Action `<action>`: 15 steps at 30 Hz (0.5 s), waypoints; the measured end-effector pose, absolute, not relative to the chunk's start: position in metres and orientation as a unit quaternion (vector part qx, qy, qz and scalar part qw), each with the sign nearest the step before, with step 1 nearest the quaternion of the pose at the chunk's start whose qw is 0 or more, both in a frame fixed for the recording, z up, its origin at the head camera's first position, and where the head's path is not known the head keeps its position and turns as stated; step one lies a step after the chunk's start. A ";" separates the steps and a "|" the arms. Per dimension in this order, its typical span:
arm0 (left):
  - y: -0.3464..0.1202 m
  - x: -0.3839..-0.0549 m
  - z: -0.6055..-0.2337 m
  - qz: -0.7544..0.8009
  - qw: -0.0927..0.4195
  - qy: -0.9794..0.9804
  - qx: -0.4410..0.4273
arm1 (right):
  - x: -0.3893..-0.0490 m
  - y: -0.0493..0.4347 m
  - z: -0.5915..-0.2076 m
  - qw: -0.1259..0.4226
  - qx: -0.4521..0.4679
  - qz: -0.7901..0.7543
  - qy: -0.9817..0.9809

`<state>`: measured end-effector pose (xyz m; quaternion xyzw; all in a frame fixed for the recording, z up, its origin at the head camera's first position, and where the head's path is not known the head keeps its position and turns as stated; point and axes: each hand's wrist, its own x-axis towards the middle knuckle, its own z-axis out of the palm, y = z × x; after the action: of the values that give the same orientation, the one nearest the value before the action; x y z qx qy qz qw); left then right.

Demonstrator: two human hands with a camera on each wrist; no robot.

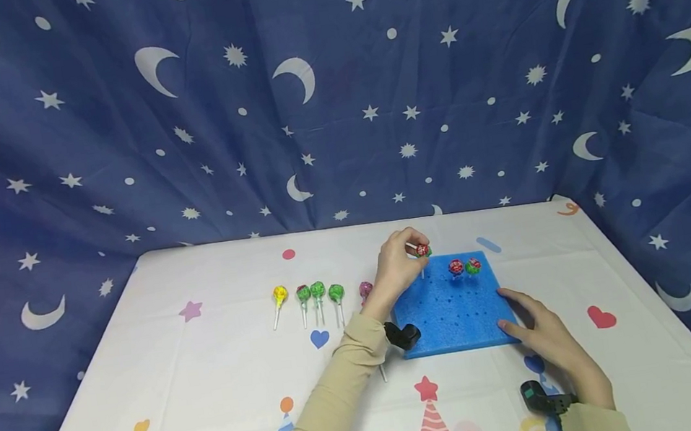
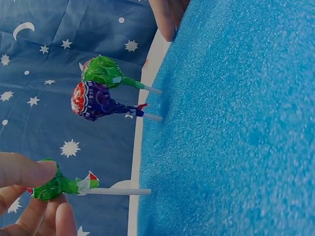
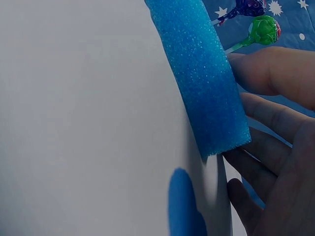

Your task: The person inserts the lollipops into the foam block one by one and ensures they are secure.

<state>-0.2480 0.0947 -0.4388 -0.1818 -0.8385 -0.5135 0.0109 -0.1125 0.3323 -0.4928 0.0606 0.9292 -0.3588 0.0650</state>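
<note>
My left hand (image 1: 395,267) pinches a lollipop (image 2: 54,186) by its green-and-red wrapped head between thumb and fingers. Its white stick points down at the far left part of the blue foam block (image 1: 459,335), the stick's tip right at the foam in the left wrist view. Two more lollipops stand upright in the foam near its far right: a purple-and-red one (image 1: 455,267) and a green-and-red one (image 1: 473,266). At the block's right edge rests my right hand (image 1: 548,334), thumb on the top face, fingers loosely extended along the side.
Left of the foam, several lollipops lie on the white patterned table (image 1: 223,377): a yellow one (image 1: 280,295), a few green ones (image 1: 336,292) and a pink one (image 1: 365,289) partly behind my left arm. Another stick (image 1: 384,373) pokes out below that forearm. A blue curtain (image 1: 335,137) hangs behind.
</note>
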 end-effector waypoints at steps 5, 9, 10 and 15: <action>0.097 -0.250 -0.443 -0.525 0.002 -0.834 -0.170 | -0.112 0.331 -0.492 0.061 0.058 -0.361 0.929; 0.098 -0.251 -0.444 -0.531 -0.004 -0.832 -0.163 | -0.111 0.331 -0.492 0.060 0.057 -0.360 0.929; 0.099 -0.251 -0.444 -0.531 -0.004 -0.832 -0.162 | -0.111 0.331 -0.492 0.060 0.057 -0.359 0.930; 0.100 -0.251 -0.445 -0.537 -0.006 -0.828 -0.163 | -0.112 0.331 -0.491 0.060 0.058 -0.356 0.931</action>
<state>-0.2509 0.0998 -0.4445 -0.1630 -0.8279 -0.5366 -0.0060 -0.1122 0.3313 -0.4914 0.0580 0.9307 -0.3560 0.0604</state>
